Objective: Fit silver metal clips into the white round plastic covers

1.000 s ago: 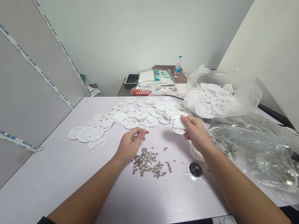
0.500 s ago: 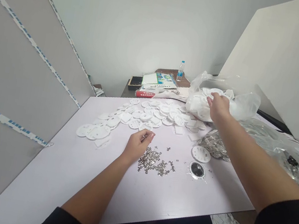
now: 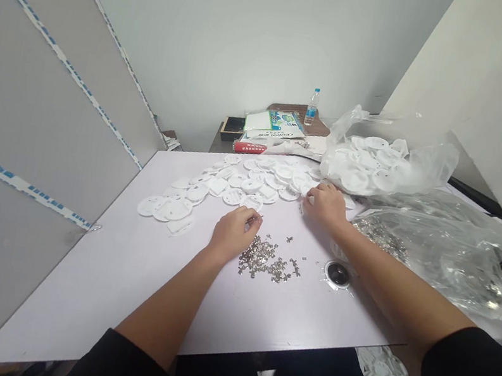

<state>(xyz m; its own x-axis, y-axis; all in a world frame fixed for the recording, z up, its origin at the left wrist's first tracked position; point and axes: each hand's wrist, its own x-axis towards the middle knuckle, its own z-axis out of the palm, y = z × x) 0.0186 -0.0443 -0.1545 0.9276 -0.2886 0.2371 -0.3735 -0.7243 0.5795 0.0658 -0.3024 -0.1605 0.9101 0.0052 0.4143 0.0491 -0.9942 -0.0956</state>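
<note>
My left hand (image 3: pixel 234 231) is closed in a pinch just left of a heap of small shiny metal pieces (image 3: pixel 261 255). A thin dark bit of a small metal piece (image 3: pixel 256 218) shows at its fingertips. My right hand (image 3: pixel 326 206) reaches down at the right end of a spread of white plastic discs (image 3: pixel 252 183), some with square parts. Its bent fingertips touch or hover by the white parts; whether they grip one is hidden. To the right of the metal heap, a black round opening with a white ring (image 3: pixel 337 274) sits on the tabletop.
An open clear bag of white discs (image 3: pixel 370 163) stands at the back right. Clear plastic bags with metal parts (image 3: pixel 387 236) lie below it. A water bottle (image 3: pixel 312 107), packets (image 3: pixel 276 123) and a red roll (image 3: pixel 250 147) are behind. A grey partition (image 3: pixel 38 133) borders the left side.
My right hand has left the bag of discs and come down and left to the right end of the white discs. My left hand stays pinched beside the metal heap. The view has tilted slightly.
</note>
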